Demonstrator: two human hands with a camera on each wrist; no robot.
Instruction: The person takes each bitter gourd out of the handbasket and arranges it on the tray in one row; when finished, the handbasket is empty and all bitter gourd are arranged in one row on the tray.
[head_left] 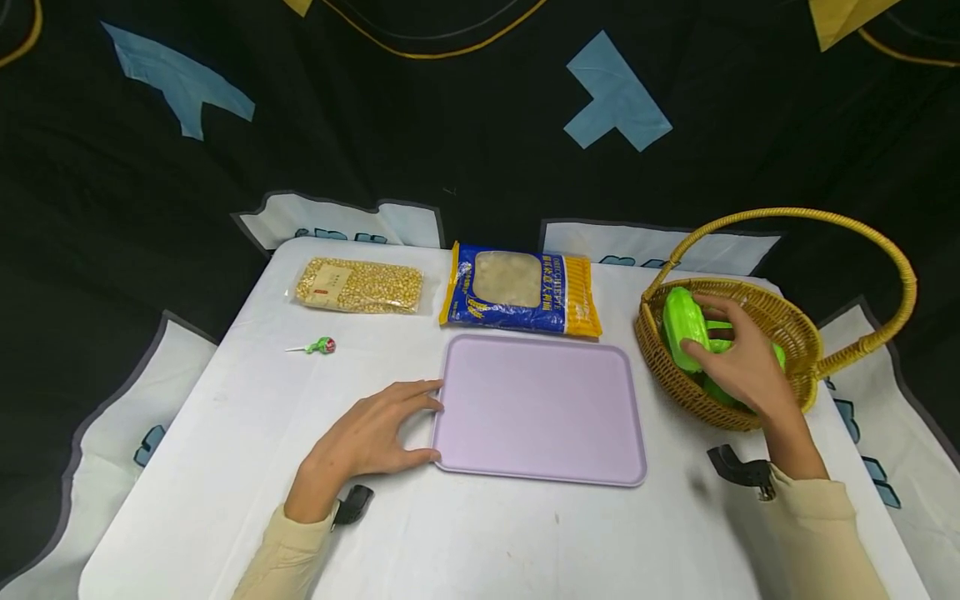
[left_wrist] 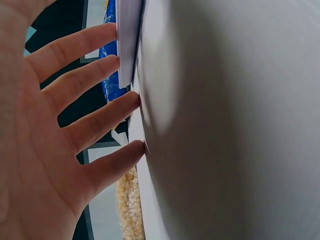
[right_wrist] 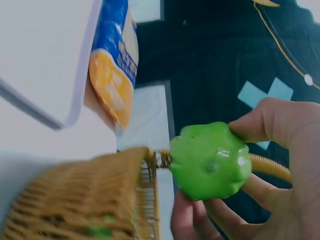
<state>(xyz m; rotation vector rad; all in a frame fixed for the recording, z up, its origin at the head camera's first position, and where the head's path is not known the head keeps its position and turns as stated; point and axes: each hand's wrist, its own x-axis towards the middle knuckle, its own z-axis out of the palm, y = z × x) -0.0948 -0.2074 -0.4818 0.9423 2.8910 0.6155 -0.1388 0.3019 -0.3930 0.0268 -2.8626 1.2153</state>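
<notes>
In the head view my right hand (head_left: 744, 357) holds a bright green, ridged toy vegetable (head_left: 684, 329) between thumb and fingers, at the left side of a wicker basket (head_left: 678, 398). More green pieces lie in the basket, partly hidden behind the hand. The right wrist view shows the lobed end of the held vegetable (right_wrist: 210, 161) above the basket rim. My left hand (head_left: 367, 437) has its fingers spread and touches the left edge of a lilac tray (head_left: 540, 408), which lies flat on the white table.
Behind the tray lies a blue and yellow pasta bag (head_left: 517, 290). A clear pack of yellow corn kernels (head_left: 367, 286) is at the back left, with a lollipop (head_left: 322, 345) in front of it. The basket's tall handle (head_left: 795, 215) arches up at the right.
</notes>
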